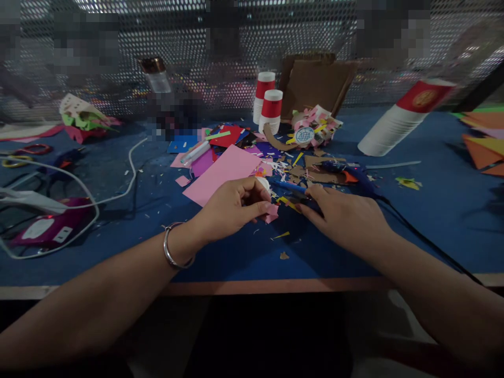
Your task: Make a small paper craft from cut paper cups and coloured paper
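My left hand (232,207), with a silver bangle on the wrist, is closed in a pinch on a small pink paper piece (271,212) and a white bit just above it. My right hand (342,215) lies beside it on the blue table (220,257), fingers closed on a thin dark tool whose kind I cannot make out. A blue glue gun (346,176) with an orange tip lies just beyond the right hand, its black cord trailing right. A large pink sheet (222,173) lies just behind the left hand.
Coloured paper scraps (236,139) litter the table's middle. Two red-and-white paper cups (270,107) stand behind them by brown cardboard (315,84). A cup stack (397,121) lies at right, orange sheets (484,149) far right. White cable, scissors (23,155) and a magenta device (51,228) sit left.
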